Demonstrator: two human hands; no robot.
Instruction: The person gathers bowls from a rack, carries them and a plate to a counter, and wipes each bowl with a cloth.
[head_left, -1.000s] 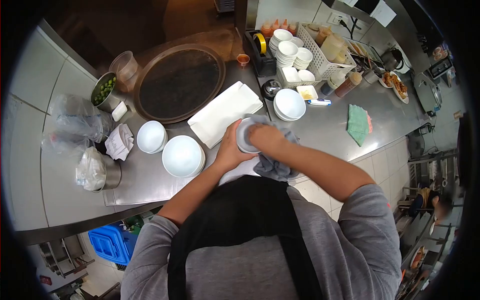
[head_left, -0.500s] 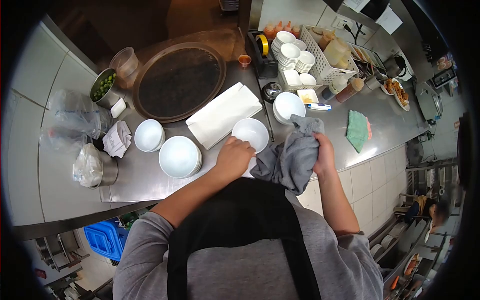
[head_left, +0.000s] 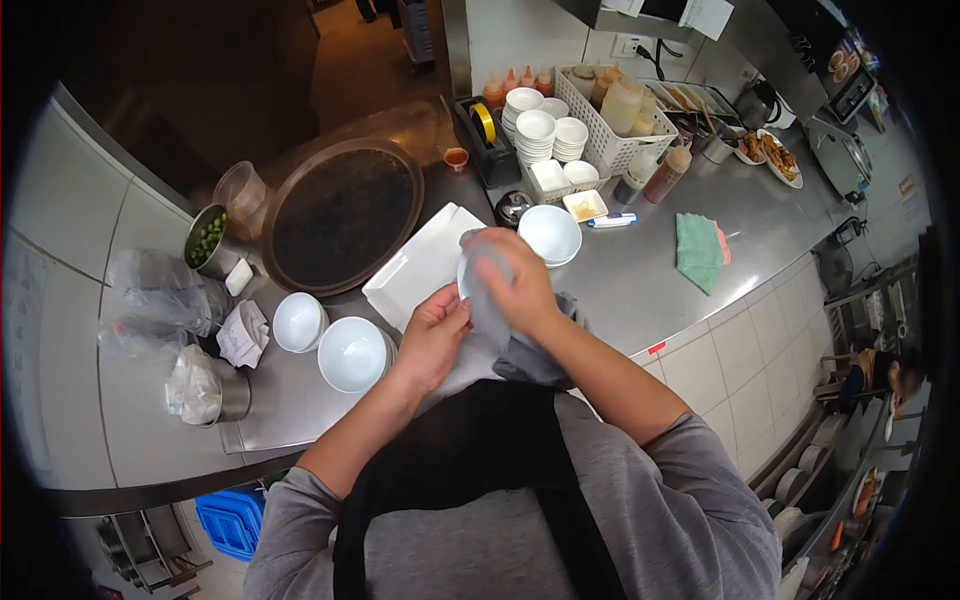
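Cloth (head_left: pixel 488 312) and bowl (head_left: pixel 463 285) are together again between the two hands: half a second ago the grey fabric was held off to the right, and now it lies against the bowl's inside. That puts the wiping back in progress, as far as one can judge. The left hand (head_left: pixel 432 338) has thumb and fingers drawn together, pinching the bowl's near-left edge. The right hand (head_left: pixel 515 285) is over the cloth and seems to press it inward; motion blur hides whether its fingers clench the fabric or lie flat on it. Most of the bowl is hidden beneath hand and cloth, with a strip of white showing beside the left fingertips. The cloth's loose end hangs below the right wrist, near the black apron (head_left: pixel 450 440).

Just ahead of the left hand lies a white rectangular stack (head_left: pixel 408 278). Left of that hand sit a larger bowl stack (head_left: pixel 355 355) and a smaller bowl stack (head_left: pixel 298 322). Ahead of the right hand, slightly to its right, stands another bowl stack (head_left: pixel 549 235), with a marker (head_left: pixel 612 220) beyond it. Well to the right of the right hand, a green cloth (head_left: pixel 697 250) rests on the steel counter (head_left: pixel 640 290).
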